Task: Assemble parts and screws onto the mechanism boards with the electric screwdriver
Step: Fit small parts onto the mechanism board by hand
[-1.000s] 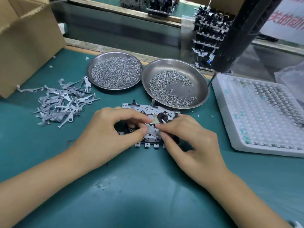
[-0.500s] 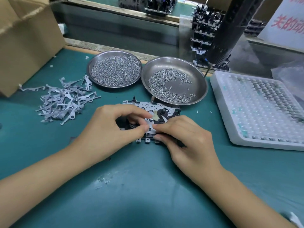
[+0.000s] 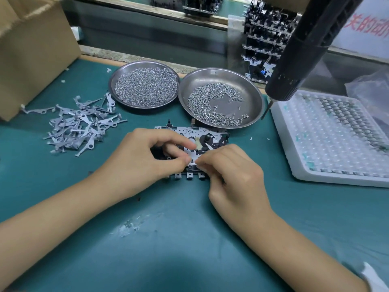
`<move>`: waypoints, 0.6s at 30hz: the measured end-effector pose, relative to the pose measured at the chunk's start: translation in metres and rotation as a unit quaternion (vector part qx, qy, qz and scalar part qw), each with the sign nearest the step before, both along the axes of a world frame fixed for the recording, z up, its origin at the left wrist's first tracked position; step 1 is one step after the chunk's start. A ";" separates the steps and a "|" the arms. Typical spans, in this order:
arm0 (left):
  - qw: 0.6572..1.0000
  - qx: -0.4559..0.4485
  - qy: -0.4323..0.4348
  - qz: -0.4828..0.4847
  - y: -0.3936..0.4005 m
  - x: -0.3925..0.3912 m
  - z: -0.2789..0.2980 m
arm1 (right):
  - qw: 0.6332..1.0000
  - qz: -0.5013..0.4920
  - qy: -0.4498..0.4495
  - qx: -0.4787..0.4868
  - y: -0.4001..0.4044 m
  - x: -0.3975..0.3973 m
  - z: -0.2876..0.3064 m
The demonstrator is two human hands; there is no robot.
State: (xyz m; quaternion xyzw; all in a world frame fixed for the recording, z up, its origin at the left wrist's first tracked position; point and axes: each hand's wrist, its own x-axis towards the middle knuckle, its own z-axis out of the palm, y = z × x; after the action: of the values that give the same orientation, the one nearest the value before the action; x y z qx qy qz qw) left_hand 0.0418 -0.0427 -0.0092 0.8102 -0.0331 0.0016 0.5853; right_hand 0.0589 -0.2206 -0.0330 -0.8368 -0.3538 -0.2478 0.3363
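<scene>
Hands: I see left hand (image 3: pixel 136 163) and right hand (image 3: pixel 233 173) together, fingertips pinching a small part on the mechanism board (image 3: pixel 212 137).
Screwdriver: electric screwdriver (image 3: pixel 294 66) hangs at 2 o'clock.

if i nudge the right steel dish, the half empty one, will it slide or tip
The right dish is shallow, wide and flat on the mat, so it would probably slide rather than tip. Its loose screws lie heaped toward the left, so they would likely shift and scatter. It looks like thin metal, probably light.

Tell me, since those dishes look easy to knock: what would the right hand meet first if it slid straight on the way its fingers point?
The left hand, whose fingertips it nearly touches over the board.
</scene>
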 end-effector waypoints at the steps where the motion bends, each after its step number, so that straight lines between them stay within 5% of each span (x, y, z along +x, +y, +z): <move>1: 1.000 0.000 0.000 -0.001 0.000 0.000 0.000 | 1.000 -0.003 -0.002 -0.002 0.000 0.000 0.000; 10: 1.000 0.005 -0.020 -0.007 -0.001 0.000 0.001 | 0.998 0.019 0.067 0.013 -0.003 0.004 0.006; 18: 1.000 0.001 -0.025 -0.002 -0.001 0.000 0.001 | 0.954 -0.014 0.222 0.200 -0.006 0.008 0.014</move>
State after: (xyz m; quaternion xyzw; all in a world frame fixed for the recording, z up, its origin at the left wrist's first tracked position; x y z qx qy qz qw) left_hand 0.0415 -0.0434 -0.0082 0.8107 -0.0494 0.0208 0.5831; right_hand 0.0667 -0.2270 -0.0191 -0.7915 -0.2015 -0.1266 0.5629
